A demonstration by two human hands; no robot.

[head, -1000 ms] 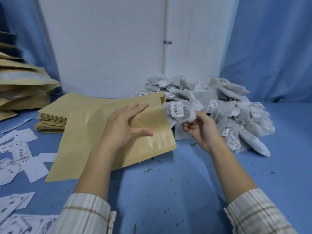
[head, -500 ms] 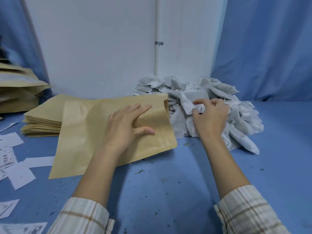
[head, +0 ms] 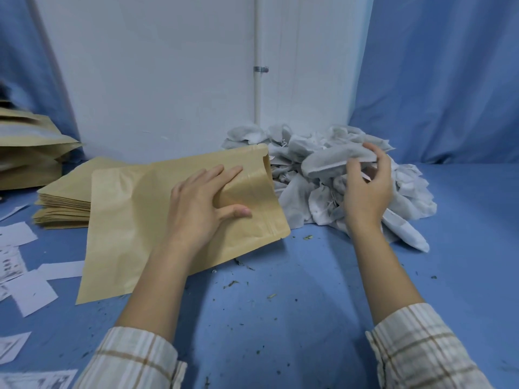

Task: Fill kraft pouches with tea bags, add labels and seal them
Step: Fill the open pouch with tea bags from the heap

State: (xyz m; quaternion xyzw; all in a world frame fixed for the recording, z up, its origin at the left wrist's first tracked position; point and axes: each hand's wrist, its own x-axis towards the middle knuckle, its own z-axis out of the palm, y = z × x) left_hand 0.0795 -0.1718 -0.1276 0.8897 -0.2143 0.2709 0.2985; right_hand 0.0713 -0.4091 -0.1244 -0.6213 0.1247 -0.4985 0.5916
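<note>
The right hand [head: 368, 189], empty-fingered in the heap half a second ago, is now lifting a tea bag [head: 337, 161] pinched off the pile [head: 317, 197]. The left hand [head: 202, 203] is holding the kraft pouch [head: 134, 220] mouth open (filling still underway).

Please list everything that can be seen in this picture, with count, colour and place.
Flat kraft paper pouch: one, tan, centre-left on the table, mouth facing the tea bags.
Stack of flat kraft pouches: one stack, tan, behind the pouch, left.
Pile of bulkier kraft bags: one pile, tan, far left edge.
Heap of white mesh tea bags: many, grey-white, against the wall, centre-right.
White paper labels: several, white with print, scattered at left.
Blue table surface: one, strewn with tea crumbs.
White wall pipe: one, centre back.
Left hand: pinches the pouch mouth.
Right hand: fingers curled on one tea bag.
</note>
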